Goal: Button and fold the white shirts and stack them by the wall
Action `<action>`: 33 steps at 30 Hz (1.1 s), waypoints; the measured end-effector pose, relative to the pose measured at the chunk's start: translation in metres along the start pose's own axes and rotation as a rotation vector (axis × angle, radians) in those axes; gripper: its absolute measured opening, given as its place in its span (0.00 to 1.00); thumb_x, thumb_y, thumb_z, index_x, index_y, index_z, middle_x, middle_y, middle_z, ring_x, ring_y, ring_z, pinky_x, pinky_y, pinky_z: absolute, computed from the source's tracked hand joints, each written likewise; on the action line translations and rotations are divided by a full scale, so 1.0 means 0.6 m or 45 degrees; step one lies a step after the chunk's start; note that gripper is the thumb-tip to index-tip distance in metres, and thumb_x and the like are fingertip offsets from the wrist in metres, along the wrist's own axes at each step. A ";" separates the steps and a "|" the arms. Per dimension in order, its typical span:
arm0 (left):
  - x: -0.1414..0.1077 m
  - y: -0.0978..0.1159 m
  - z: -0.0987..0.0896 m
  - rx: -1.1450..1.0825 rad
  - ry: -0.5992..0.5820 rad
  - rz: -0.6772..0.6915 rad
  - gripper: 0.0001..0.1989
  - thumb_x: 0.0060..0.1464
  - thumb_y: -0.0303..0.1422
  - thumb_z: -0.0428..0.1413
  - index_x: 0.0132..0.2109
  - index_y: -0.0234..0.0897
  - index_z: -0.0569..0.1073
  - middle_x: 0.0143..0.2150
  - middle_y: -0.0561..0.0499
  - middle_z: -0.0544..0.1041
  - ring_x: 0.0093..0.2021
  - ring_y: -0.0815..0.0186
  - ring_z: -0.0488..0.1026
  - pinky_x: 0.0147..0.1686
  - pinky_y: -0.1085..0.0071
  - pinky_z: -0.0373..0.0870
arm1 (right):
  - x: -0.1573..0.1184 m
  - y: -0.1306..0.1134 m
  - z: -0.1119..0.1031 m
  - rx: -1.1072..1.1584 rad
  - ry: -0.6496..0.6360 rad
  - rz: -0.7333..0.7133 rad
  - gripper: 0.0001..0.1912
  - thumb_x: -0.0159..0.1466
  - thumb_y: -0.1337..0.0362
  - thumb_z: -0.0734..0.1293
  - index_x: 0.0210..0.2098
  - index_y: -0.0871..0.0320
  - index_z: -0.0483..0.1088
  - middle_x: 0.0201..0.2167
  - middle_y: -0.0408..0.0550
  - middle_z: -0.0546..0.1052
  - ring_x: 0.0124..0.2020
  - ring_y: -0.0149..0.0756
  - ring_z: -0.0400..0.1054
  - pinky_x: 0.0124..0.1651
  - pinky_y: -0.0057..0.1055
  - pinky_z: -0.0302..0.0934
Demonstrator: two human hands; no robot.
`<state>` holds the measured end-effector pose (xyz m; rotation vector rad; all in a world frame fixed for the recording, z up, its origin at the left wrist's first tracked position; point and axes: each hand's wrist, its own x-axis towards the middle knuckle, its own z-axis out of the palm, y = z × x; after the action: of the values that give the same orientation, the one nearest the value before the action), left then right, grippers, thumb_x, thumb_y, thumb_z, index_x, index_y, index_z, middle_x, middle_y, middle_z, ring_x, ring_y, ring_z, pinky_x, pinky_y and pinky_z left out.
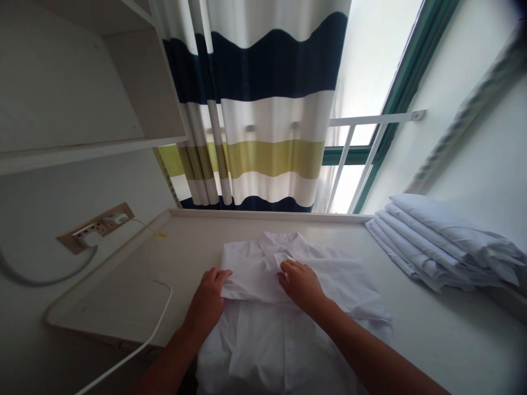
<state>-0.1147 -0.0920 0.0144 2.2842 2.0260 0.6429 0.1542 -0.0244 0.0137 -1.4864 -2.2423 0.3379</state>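
A white collared shirt [263, 334] lies on the pale desk, collar at the far side and hem towards me. One sleeve [251, 274] is laid across its chest. My left hand [212, 288] pinches the folded edge at the shirt's left side. Near the middle, below the collar, my right hand [300, 280] is closed on the end of the sleeve, which looks like a cuff. The fingertips of my right hand are partly hidden behind the knuckles. The shirt's right side spreads out past my right forearm.
Several folded white garments [436, 241] are stacked at the desk's right. A white cable [158, 323] crosses the left of the desk [193, 230], below a wall socket panel [96, 227] with plugs. A striped curtain [272, 109] hangs behind, and a shelf [94, 148] juts out upper left.
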 end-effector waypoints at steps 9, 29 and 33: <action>-0.049 0.010 0.015 -0.086 -0.160 -0.108 0.23 0.53 0.20 0.51 0.54 0.45 0.69 0.55 0.48 0.77 0.55 0.58 0.75 0.52 0.64 0.69 | -0.008 0.105 -0.048 2.044 0.639 0.658 0.09 0.62 0.59 0.69 0.40 0.55 0.74 0.33 0.43 0.80 0.36 0.38 0.74 0.40 0.32 0.70; 0.032 -0.005 -0.029 -0.023 -0.430 0.295 0.17 0.68 0.43 0.45 0.35 0.41 0.72 0.34 0.51 0.77 0.36 0.60 0.74 0.38 0.67 0.62 | -0.067 0.206 -0.085 2.210 0.632 0.871 0.23 0.56 0.65 0.65 0.51 0.57 0.73 0.44 0.52 0.82 0.49 0.50 0.77 0.51 0.48 0.74; 0.133 -0.032 -0.003 -0.078 -0.292 0.289 0.12 0.64 0.37 0.50 0.50 0.42 0.74 0.53 0.46 0.77 0.53 0.56 0.71 0.53 0.62 0.63 | -0.089 0.221 -0.115 2.188 0.511 0.706 0.23 0.56 0.58 0.63 0.49 0.57 0.75 0.46 0.55 0.82 0.49 0.54 0.76 0.49 0.51 0.74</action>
<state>-0.1277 -0.0132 0.0333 2.4432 1.6425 0.4205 0.3129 -0.0231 0.0063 -0.8645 -0.5277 1.4412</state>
